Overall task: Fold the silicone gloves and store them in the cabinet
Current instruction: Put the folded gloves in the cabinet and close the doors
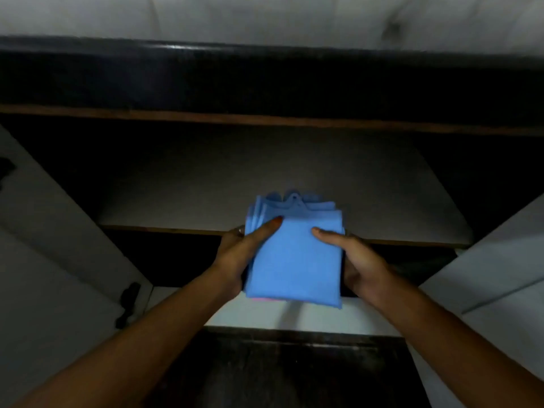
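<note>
**Folded blue gloves held at the mouth of the open cabinet**

A folded stack of blue silicone gloves [294, 257] is held between both hands in front of an open cabinet [265, 119]. The left hand [235, 260] grips the stack's left edge, thumb lying across the top surface and fingers hidden beneath. The right hand [359, 260] clasps the right edge the same way, its thumb resting on top. The far end of the stack, where layered edges and a small hanging loop show, reaches over the front lip of the pale shelf [265, 178]; the near end overhangs the lip toward the person. Whether the stack touches the shelf cannot be told. A thin sliver of pink shows at the stack's near lower edge.

The shelf surface beyond the gloves is bare and lit in the middle, falling into shadow at its sides and back. Above it runs a brown wooden edge and a dark countertop band [265, 60]. Two white cabinet doors stand swung open, the left door [59, 260] carrying a dark hinge [128, 304], the right door [500, 260] angled outward. Neither door stands between the hands and the shelf. Below the shelf lip lies a dark lower compartment [164, 254].
</note>
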A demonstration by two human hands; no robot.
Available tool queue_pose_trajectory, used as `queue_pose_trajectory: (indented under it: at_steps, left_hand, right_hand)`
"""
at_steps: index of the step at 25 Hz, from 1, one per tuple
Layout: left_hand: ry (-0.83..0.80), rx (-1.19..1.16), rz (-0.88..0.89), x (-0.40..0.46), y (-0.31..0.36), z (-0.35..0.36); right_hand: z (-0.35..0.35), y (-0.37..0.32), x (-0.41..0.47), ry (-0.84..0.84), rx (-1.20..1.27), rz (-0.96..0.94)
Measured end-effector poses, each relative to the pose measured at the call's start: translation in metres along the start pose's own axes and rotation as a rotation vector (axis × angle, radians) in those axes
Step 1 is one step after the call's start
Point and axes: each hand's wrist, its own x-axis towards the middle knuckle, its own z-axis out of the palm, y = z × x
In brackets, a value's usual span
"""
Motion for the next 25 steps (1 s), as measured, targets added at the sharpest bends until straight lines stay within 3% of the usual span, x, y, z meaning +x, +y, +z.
queue_pose_trajectory:
  at_steps: [7, 14, 20, 25]
  left_hand:
    - [0.041, 0.078, 0.176, 0.121, 0.055, 0.025]
    - [0.167, 0.312, 0.2, 0.189, 0.033, 0.017]
    - [0.288, 0.52, 0.296, 0.151, 0.035, 0.027]
    - [0.293, 0.84, 0.222, 0.07, 0.045, 0.008]
  right_hand:
    - [0.0, -0.052, 0.104, 0.127, -0.118, -0.162]
    - [0.001, -0.019, 0.146, 0.241, -0.357, -0.342]
    - [0.001, -0.025, 0.113, 0.346, -0.424, -0.26]
    - [0.024, -0.011, 0.039, 0.404, -0.442, -0.164]
